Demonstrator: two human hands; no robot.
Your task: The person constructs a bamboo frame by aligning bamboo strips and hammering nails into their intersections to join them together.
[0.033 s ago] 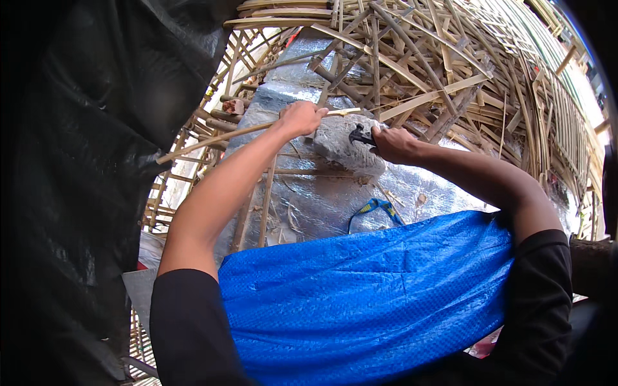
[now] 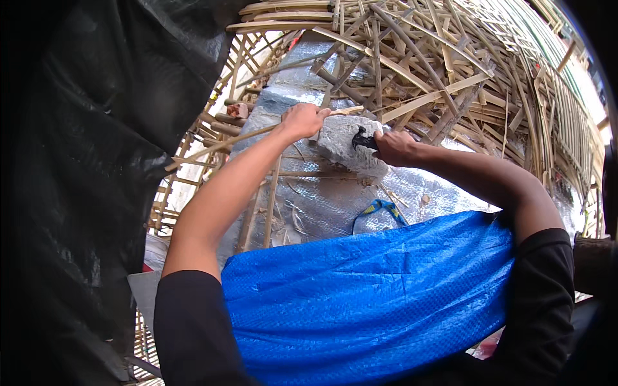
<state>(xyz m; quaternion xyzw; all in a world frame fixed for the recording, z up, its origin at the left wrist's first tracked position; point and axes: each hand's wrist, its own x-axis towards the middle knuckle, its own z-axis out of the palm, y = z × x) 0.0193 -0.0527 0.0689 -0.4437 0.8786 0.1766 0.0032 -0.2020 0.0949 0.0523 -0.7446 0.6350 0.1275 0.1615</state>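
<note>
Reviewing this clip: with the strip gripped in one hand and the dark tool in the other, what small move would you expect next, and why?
Probably a short draw of the dark tool along the bamboo strip. The left hand grips the strip over the grey block, and the right hand holds the tool right beside that grip.

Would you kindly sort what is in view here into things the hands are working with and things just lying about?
In hand:
left hand gripping a long bamboo strip
right hand holding a dark tool at the grey stone block

Lying about:
pile of split bamboo
silver sheet
blue tarp
black plastic sheet
</note>
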